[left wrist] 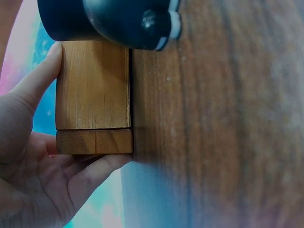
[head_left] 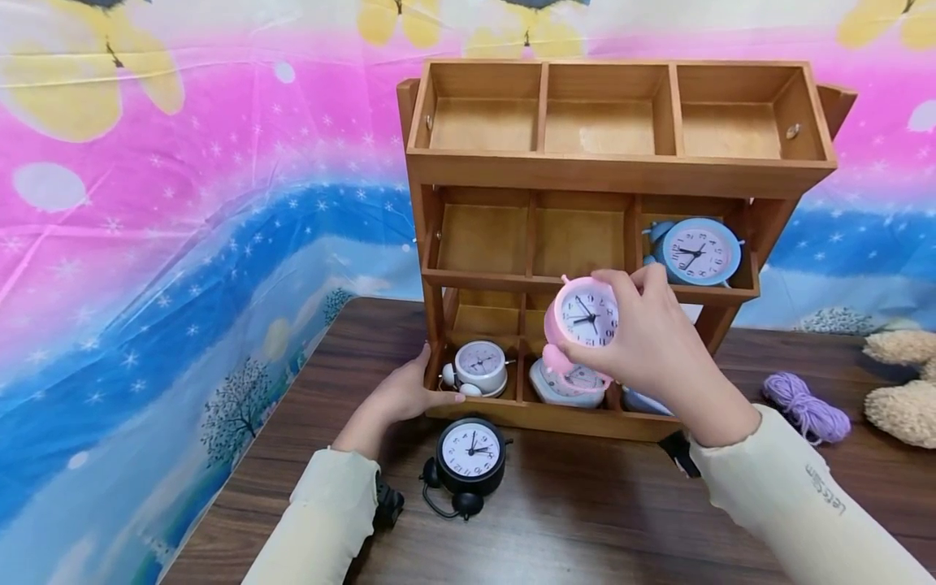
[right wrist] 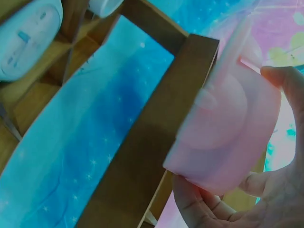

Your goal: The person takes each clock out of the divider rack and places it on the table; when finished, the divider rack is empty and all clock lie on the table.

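My right hand (head_left: 651,341) holds a pink twin-bell alarm clock (head_left: 578,305) between thumb and fingers, its dial turned with the bell low. The clock hovers before the middle column of a three-tier wooden shelf (head_left: 621,172), overlapping a pale alarm clock (head_left: 548,392) in the bottom tier. In the right wrist view, the pink clock (right wrist: 223,123) shows its smooth back. My left hand (head_left: 398,394) grips the shelf's lower left end; the left wrist view has its thumb and fingers around the wooden end (left wrist: 92,90).
A white alarm clock (head_left: 480,361) lies in the bottom left compartment, a blue one (head_left: 698,252) in the middle tier's right compartment. A black twin-bell clock (head_left: 471,455) lies on the table before the shelf. Purple yarn (head_left: 807,406) and a beige plush toy (head_left: 907,406) are at right.
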Action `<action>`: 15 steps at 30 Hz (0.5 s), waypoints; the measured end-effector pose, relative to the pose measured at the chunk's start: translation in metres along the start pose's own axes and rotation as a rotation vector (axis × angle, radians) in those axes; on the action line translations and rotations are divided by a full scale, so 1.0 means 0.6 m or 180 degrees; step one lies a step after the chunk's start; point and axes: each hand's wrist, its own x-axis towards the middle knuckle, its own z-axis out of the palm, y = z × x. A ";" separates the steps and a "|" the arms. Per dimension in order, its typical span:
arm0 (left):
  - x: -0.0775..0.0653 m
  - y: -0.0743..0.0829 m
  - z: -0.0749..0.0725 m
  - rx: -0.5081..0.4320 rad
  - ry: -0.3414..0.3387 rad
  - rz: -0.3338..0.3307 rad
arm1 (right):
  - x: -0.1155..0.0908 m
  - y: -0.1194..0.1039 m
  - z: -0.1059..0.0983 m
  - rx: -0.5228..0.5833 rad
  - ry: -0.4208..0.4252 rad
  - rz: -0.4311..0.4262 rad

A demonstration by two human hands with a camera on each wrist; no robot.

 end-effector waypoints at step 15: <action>-0.002 0.002 -0.001 0.0002 -0.0009 0.0024 | -0.057 0.020 0.065 -0.0498 -0.0334 -0.0226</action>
